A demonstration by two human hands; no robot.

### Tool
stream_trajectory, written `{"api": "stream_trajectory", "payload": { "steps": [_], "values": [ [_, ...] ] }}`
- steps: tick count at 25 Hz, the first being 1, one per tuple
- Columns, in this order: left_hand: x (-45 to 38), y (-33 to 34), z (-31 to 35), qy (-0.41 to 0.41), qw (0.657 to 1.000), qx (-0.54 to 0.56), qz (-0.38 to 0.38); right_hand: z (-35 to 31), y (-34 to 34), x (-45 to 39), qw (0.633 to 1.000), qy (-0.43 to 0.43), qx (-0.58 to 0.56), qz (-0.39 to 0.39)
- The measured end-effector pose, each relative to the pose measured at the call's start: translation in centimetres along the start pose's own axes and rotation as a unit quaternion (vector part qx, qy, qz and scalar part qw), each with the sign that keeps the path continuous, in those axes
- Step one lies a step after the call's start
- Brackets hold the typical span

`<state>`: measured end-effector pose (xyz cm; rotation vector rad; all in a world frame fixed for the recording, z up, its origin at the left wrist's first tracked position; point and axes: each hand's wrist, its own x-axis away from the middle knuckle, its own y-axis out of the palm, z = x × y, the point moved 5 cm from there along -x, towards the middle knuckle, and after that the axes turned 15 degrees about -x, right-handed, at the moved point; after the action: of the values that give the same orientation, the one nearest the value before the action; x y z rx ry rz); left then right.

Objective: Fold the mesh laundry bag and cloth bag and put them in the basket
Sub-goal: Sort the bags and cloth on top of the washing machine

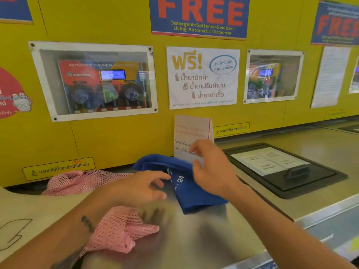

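Observation:
A blue cloth bag (194, 193) with white print lies partly folded on the steel machine top (204, 235), its upper end bunched against the yellow wall. My left hand (143, 186) reaches in from the left, fingers apart, with the index fingertip at the bag's left edge. My right hand (211, 167) hovers over the bag's upper right part with fingers spread and the thumb at the fold. A pink mesh laundry bag (120, 232) lies crumpled under my left forearm and runs back to the wall (77, 181).
A beige cloth (25, 216) with a line drawing covers the left of the top. A paper notice (190, 133) leans on the wall behind the blue bag. To the right is a black-framed detergent lid (281, 169) with a handle.

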<state>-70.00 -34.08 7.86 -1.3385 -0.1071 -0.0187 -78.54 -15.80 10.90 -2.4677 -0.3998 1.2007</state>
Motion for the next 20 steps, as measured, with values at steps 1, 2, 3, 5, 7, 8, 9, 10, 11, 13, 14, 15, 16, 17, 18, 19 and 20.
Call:
{"api": "stream_trajectory", "payload": {
  "steps": [1, 2, 3, 5, 7, 8, 9, 10, 11, 13, 14, 15, 16, 17, 18, 19, 20],
  "values": [
    [0.6, -0.7, -0.7, 0.0, 1.0, 0.006, 0.017, -0.4, 2.2, 0.6, 0.995, -0.022, 0.034, -0.086],
    [1.1, -1.3, -1.3, -0.001, 0.999, 0.01, 0.038, -0.1, 4.5, 1.1, 0.981, -0.025, 0.094, -0.17],
    [1.7, -1.8, -2.0, -0.005, 0.998, 0.018, 0.06, 0.8, 6.3, 1.6, 0.958, -0.01, 0.161, -0.236],
    [3.2, -2.1, -3.4, -0.013, 0.995, 0.032, 0.09, 3.4, 8.0, 2.1, 0.914, 0.062, 0.259, -0.305],
    [4.9, -2.0, -5.3, -0.019, 0.994, 0.029, 0.101, 5.5, 7.7, 2.5, 0.888, 0.153, 0.288, -0.324],
    [6.2, -2.1, -6.6, -0.026, 0.993, 0.027, 0.108, 5.9, 7.5, 2.5, 0.879, 0.189, 0.293, -0.325],
    [7.2, -2.3, -7.9, -0.034, 0.993, 0.026, 0.114, 5.8, 7.3, 2.3, 0.872, 0.208, 0.305, -0.322],
    [8.3, -2.5, -9.1, -0.046, 0.992, 0.02, 0.118, 5.2, 7.1, 2.0, 0.862, 0.213, 0.33, -0.319],
    [9.4, -2.7, -10.4, -0.059, 0.991, 0.012, 0.119, 4.1, 7.3, 1.6, 0.853, 0.205, 0.36, -0.319],
    [11.4, -3.0, -12.3, -0.085, 0.99, -0.005, 0.111, 0.6, 8.9, 0.7, 0.858, 0.161, 0.375, -0.313],
    [12.2, -3.2, -13.1, -0.094, 0.99, -0.014, 0.102, -1.2, 10.2, 0.3, 0.877, 0.135, 0.347, -0.303],
    [12.8, -3.4, -13.6, -0.101, 0.99, -0.026, 0.094, -3.2, 11.8, 0.0, 0.902, 0.114, 0.295, -0.296],
    [13.6, -3.6, -14.2, -0.11, 0.99, -0.039, 0.084, -5.2, 13.6, -0.2, 0.923, 0.096, 0.226, -0.296],
    [14.3, -3.9, -14.6, -0.12, 0.989, -0.054, 0.071, -7.4, 15.3, -0.3, 0.937, 0.078, 0.153, -0.304],
    [15.1, -4.0, -15.2, -0.134, 0.987, -0.072, 0.051, -9.6, 17.1, -0.1, 0.939, 0.063, 0.083, -0.327],
    [16.0, -3.9, -15.7, -0.152, 0.983, -0.098, 0.018, -11.7, 18.6, 0.3, 0.931, 0.057, 0.025, -0.359],
    [17.0, -3.7, -16.3, -0.173, 0.976, -0.132, -0.024, -13.5, 20.0, 1.1, 0.916, 0.061, -0.015, -0.396]
  ]
}}
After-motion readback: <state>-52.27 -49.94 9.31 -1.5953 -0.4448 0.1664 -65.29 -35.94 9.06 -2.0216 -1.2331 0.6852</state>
